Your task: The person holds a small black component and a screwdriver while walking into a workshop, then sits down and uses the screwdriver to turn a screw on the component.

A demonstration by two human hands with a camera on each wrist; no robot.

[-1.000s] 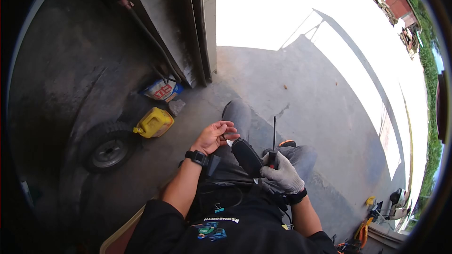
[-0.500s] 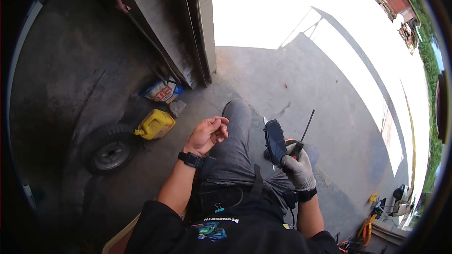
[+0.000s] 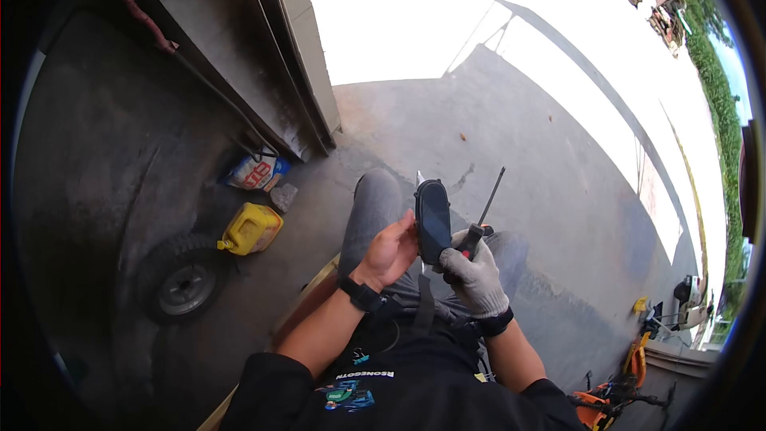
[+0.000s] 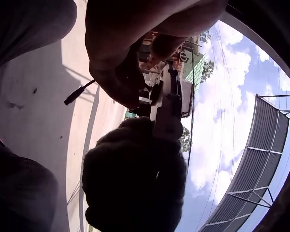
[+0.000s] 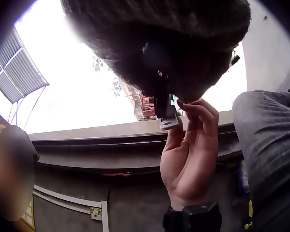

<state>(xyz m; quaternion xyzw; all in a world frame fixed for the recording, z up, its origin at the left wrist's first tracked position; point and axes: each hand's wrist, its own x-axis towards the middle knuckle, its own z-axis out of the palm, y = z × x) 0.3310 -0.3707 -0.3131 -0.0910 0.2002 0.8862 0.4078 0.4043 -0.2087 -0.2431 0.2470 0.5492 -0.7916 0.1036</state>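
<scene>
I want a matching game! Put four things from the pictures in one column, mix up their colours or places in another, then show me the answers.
Things
1. Jug
2. Left hand
3. Screwdriver
4. Right hand

Clues
A. Has a pale glove on
B. Thin and pointing away from the person, held in one hand
C. Yellow
D. Bare, with a black band at the wrist

Right pairs
1-C, 2-D, 3-B, 4-A
</scene>
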